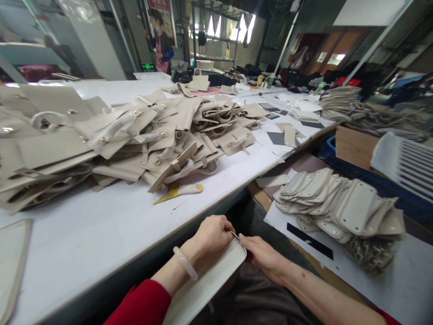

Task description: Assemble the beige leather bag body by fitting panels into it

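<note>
1. The left hand (211,234) is curled around the upper end of a cream leather panel (206,280), its fingers closed on the panel's top edge, just off the near edge of the white bench (111,234).
2. The right hand (262,255) meets it from the other side; its fingers pinch narrowly at the same top corner of the panel, where a small metal ring (235,234) shows between the two hands.
3. The panel lies tilted over the person's lap, below the bench's near edge, its long side running down toward the left forearm.
4. A pale bangle (185,263) sits on the left wrist, above a red sleeve (142,304).
5. On the bench, toward its far left, a big heap of cream bag flaps (135,140) with gold studs is spread out; a yellow-tipped tool (179,190) lies just in front of it.
6. To the right, on a lower surface, a fanned stack of small rounded cream pieces (338,203) rests on white paper, with a cluster of metal fittings (368,253) just beside it.
7. Another person (160,43) stands well beyond the far end of the bench.
</note>
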### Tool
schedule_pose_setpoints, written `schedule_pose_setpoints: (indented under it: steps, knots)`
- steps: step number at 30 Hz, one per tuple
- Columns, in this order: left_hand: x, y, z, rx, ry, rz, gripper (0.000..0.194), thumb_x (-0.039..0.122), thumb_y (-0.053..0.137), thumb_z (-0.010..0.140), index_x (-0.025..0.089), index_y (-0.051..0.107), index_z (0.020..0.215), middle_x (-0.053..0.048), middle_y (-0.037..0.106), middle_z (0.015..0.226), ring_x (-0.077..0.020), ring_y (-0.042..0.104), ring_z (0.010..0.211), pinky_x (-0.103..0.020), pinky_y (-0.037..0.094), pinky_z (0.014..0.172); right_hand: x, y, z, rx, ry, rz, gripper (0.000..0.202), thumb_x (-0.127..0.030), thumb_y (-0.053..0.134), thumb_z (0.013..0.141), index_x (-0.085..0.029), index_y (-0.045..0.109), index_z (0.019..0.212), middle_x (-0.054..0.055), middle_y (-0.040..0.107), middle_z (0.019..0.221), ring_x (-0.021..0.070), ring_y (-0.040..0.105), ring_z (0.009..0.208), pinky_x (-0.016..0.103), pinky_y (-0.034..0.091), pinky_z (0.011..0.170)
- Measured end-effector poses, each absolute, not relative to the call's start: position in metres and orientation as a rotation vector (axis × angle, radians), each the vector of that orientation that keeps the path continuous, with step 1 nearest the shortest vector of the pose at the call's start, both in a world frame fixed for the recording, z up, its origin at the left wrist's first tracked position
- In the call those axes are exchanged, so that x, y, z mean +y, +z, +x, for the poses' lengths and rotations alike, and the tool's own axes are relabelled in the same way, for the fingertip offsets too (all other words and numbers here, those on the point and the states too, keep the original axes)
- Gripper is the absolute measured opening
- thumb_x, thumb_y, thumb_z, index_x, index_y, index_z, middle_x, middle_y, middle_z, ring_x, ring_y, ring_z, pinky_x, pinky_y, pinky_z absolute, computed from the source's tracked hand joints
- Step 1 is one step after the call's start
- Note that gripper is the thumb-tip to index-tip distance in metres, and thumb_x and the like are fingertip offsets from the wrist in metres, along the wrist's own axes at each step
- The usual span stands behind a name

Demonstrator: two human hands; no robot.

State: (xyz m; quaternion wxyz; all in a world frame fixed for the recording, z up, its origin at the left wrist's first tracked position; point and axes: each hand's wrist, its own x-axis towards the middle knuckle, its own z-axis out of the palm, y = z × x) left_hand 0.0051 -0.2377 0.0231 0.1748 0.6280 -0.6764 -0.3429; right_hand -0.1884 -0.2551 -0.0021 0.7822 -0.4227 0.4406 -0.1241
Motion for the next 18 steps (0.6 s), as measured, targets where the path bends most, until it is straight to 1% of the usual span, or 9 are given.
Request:
schedule_pose_setpoints:
  steps: [4,8,12,15,18]
  knots:
    - [-0.238,0.024,0.006,-1.92,-0.997,1.781,0.025,0.027,0.055,0.074,0.027,0.077,0.086,-0.001,0.073,0.093,-0.0202,0.065,0.085,-0.032,0.048,0.075,-0.249,-0.004,-0.186,0.958,-0.3,-0.875,0.059,-0.07,0.073,0.07,-0.012,0.065,0.077,0.002,0.057,0.072,0.0129,0.045,0.069,0.028,0.037,0.068]
    - [-0.24,0.028,0.006,-1.928,-1.017,1.794,0.025,0.027,0.054,0.074,0.026,0.077,0.085,-0.002,0.074,0.093,-0.0215,0.066,0.086,-0.034,0.049,0.077,-0.246,-0.007,-0.184,0.96,-0.313,-0.895,0.057,-0.069,0.071,0.073,-0.013,0.063,0.078,0.002,0.056,0.074,0.0135,0.044,0.071,0.028,0.036,0.069]
    - [-0.242,0.03,0.006,-1.947,-1.034,1.8,0.025,0.026,0.054,0.072,0.026,0.077,0.084,-0.003,0.075,0.094,-0.0233,0.067,0.088,-0.036,0.05,0.079,-0.248,-0.012,-0.184,0.953,-0.279,-0.944,0.055,-0.069,0.07,0.073,-0.015,0.062,0.079,0.0,0.053,0.071,0.014,0.042,0.07,0.029,0.035,0.067]
    - [-0.244,0.03,0.006,-1.946,-1.056,1.805,0.025,0.025,0.055,0.071,0.026,0.077,0.084,-0.003,0.075,0.093,-0.0243,0.067,0.088,-0.036,0.05,0.079,-0.25,-0.013,-0.185,0.954,-0.238,-0.998,0.055,-0.069,0.067,0.076,-0.015,0.06,0.081,-0.001,0.048,0.071,0.0136,0.039,0.07,0.028,0.032,0.065]
    - [-0.245,0.029,0.008,-1.942,-1.085,1.796,0.026,0.025,0.055,0.07,0.026,0.077,0.084,-0.003,0.076,0.091,-0.025,0.068,0.088,-0.036,0.051,0.078,-0.253,-0.008,-0.187,0.963,-0.189,-1.129,0.055,-0.07,0.06,0.081,-0.016,0.056,0.081,-0.001,0.044,0.073,0.0136,0.037,0.072,0.028,0.029,0.063]
